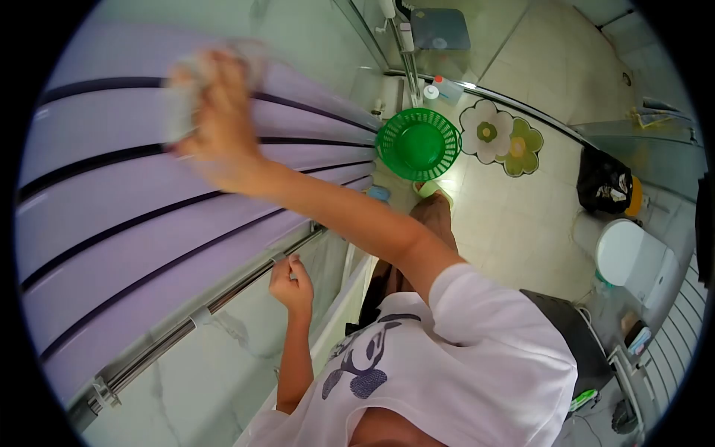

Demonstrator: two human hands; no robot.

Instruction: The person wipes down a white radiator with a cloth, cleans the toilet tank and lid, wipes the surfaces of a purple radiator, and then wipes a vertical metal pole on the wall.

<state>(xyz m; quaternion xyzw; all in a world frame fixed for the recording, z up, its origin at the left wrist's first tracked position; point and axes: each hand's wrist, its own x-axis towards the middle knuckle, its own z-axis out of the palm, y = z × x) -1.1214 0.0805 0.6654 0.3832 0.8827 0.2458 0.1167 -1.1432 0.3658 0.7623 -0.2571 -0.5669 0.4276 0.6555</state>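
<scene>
My right hand (223,123), blurred by motion, is closed on a pale cloth (186,100). It is over a purple panel (112,175) with dark horizontal grooves, at the upper left. The cloth is pressed on or held close to the panel; its outline is smeared. Lower down, my left hand (290,284) is curled closed beside a metal rail (242,289) that runs along the panel's lower edge. Whether anything is inside its fingers is hidden.
A green basket (419,145) stands on the floor by my feet, near bottles (447,91) and a flower-shaped mat (488,132). At the right are a black bag (605,180), a toilet (622,252) and a dark cabinet (566,328). Glass partitions edge the area.
</scene>
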